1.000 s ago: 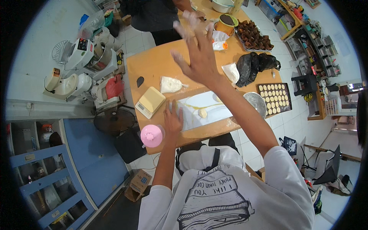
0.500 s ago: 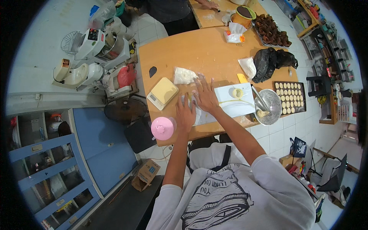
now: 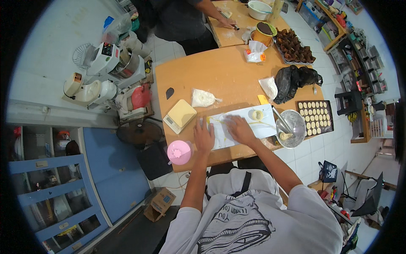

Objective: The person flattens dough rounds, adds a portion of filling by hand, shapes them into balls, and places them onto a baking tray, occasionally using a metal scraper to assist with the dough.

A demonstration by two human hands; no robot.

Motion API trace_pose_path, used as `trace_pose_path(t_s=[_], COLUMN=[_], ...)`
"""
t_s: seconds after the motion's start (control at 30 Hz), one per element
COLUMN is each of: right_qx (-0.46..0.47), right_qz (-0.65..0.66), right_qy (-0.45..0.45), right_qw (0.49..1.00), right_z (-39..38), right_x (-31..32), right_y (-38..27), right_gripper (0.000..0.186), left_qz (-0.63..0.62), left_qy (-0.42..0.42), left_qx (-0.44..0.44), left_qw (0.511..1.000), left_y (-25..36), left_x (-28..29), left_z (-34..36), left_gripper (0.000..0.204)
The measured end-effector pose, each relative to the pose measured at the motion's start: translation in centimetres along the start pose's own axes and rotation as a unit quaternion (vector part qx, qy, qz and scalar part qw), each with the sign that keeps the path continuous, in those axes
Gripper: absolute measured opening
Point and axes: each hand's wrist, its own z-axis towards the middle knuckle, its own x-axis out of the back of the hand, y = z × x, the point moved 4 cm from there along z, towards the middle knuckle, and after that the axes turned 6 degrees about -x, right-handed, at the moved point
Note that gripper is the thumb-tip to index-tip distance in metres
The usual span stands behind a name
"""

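Head view, catalogued remotely; I am reading the clock from the centre of the white marble-look sheet (image 3: 263, 129).

Item: left hand (image 3: 204, 136), lying palm-down at the sheet's 9 o'clock end, fingers extended and slightly parted, gripping nothing visible.
Item: right hand (image 3: 240, 130), hanging over or resting on the sheet's middle, fingers blurring; I am not managing to tell how far they are opening or whether the palm is covering anything.
Item: pale yellow ring-shaped piece (image 3: 257, 114), sitting on the sheet at 2 o'clock.
Item: metal mixing bowl (image 3: 297, 120), standing at 3 o'clock, holding a dough lump (image 3: 286, 136).
Item: dark baking tray (image 3: 331, 128), lying beyond the bowl at 3 o'clock, carrying rows of pale rounds (image 3: 314, 116).
Item: digital kitchen scale (image 3: 180, 117), standing at 9 o'clock; pink-lidded container (image 3: 179, 152), standing at 8.

Progress: I am judging the work well along, with many rounds sitting formed and the bowl's lump waiting unshaped.

Writing: lettering is showing on the T-shirt (image 3: 237, 228), 6 o'clock; print is showing on the tissue pack (image 3: 255, 51), 12 o'clock. I am leaving both untranscribed.
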Motion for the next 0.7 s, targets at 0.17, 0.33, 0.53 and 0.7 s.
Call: trace_pose_path(t_s=[0.17, 0.33, 0.53, 0.7], right_qx=[-0.031, -0.098, -0.161, -0.150], right_qz=[0.008, 0.046, 0.158, 0.143], right_qy=[-0.032, -0.048, -0.017, -0.026], right_qw=[0.999, 0.993, 0.974, 0.978], right_z=[-4.4, -3.2, -3.9, -3.1], right_x=[0.2, 1.1, -0.4, 0.8], right_y=[-0.7, -1.0, -1.4, -1.4], right_gripper=[0.040, 0.045, 0.038, 0.032], left_qz=[0.032, 0.020, 0.014, 0.013], left_qy=[0.012, 0.015, 0.021, 0.007], left_qx=[0.002, -0.002, -0.016, -0.007], left_qw=[0.999, 1.000, 1.000, 1.000], left_y=[-0.6, 0.1, 0.2, 0.0], left_x=[-0.4, -0.3, -0.5, -0.2], left_z=[-0.4, -0.1, -0.2, -0.3], left_gripper=[0.051, 0.051, 0.051, 0.051])
